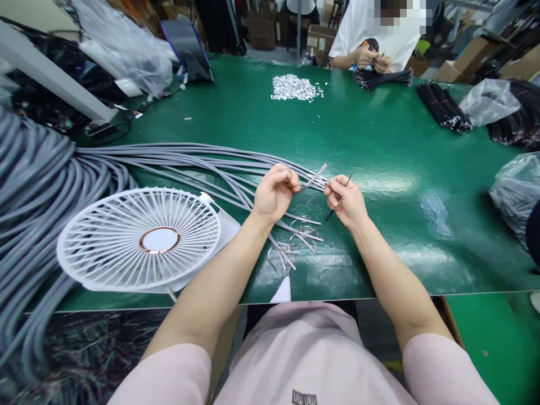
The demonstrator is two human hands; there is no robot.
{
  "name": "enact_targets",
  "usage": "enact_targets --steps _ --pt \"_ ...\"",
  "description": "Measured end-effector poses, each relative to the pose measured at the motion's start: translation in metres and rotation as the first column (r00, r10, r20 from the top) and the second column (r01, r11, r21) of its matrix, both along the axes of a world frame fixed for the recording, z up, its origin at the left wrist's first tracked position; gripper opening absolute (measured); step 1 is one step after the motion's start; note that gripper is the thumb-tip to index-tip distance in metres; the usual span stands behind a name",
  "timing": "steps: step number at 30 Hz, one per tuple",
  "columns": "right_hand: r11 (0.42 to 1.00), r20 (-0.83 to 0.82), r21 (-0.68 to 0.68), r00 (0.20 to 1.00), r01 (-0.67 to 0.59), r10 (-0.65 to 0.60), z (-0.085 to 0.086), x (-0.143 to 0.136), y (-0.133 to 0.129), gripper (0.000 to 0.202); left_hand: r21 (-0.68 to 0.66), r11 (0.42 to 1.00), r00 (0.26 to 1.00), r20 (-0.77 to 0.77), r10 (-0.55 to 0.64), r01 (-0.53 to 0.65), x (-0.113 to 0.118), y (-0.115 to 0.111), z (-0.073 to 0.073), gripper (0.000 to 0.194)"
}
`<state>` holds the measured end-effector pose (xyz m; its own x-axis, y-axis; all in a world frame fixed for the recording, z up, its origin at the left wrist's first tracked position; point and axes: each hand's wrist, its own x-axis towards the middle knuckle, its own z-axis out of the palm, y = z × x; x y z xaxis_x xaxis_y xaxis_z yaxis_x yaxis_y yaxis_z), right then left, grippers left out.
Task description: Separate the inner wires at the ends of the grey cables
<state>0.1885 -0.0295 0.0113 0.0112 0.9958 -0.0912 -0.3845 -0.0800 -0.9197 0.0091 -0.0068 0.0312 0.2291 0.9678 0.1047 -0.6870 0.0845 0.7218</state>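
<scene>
My left hand point(276, 191) is closed around a grey cable point(311, 181) near its stripped end, which points up and to the right. A thin dark pointed tool point(330, 215), perhaps tweezers, is pinched in my right hand point(345, 199), close beside the cable tip. Below my hands, several cable ends point(310, 239) lie on the green table with fine loose wire strands around them. More grey cables point(202, 151) run in from the left, passing behind my left hand.
A white fan point(160, 240) lies at the left front, beside a big coil of grey cable point(34, 185). Silvery scraps point(295, 88) are heaped at the far side. Across the table point(379, 135), a person's hands point(373, 59) work above black wires point(383, 79). Plastic bags point(489, 102) lie on the right.
</scene>
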Motion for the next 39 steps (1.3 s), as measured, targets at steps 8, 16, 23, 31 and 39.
enact_targets --steps 8,16,23,31,39 --pt "0.900 0.218 0.374 0.922 0.223 -0.320 0.029 0.014 -0.023 0.016 0.004 0.999 0.999 -0.021 0.037 -0.037 -0.002 0.005 -0.007 0.022" --pt "0.922 0.518 0.387 0.826 0.005 -0.222 0.023 -0.024 -0.039 0.023 0.050 0.998 0.988 -0.147 0.035 -0.028 0.002 0.002 -0.012 0.027" --pt "0.910 0.681 0.395 0.705 -0.125 -0.198 0.007 -0.014 -0.021 0.028 0.072 0.995 0.976 -0.213 -0.048 0.064 -0.001 -0.002 -0.009 0.021" --pt "0.902 0.679 0.307 0.734 -0.304 0.016 0.006 -0.003 -0.018 0.023 0.041 0.993 0.982 -0.158 -0.100 0.107 -0.009 0.000 -0.002 0.019" --pt "0.913 0.749 0.353 0.646 -0.203 -0.146 0.010 0.005 -0.011 0.023 0.144 0.957 0.936 -0.287 -0.203 0.251 -0.013 -0.005 -0.005 0.021"
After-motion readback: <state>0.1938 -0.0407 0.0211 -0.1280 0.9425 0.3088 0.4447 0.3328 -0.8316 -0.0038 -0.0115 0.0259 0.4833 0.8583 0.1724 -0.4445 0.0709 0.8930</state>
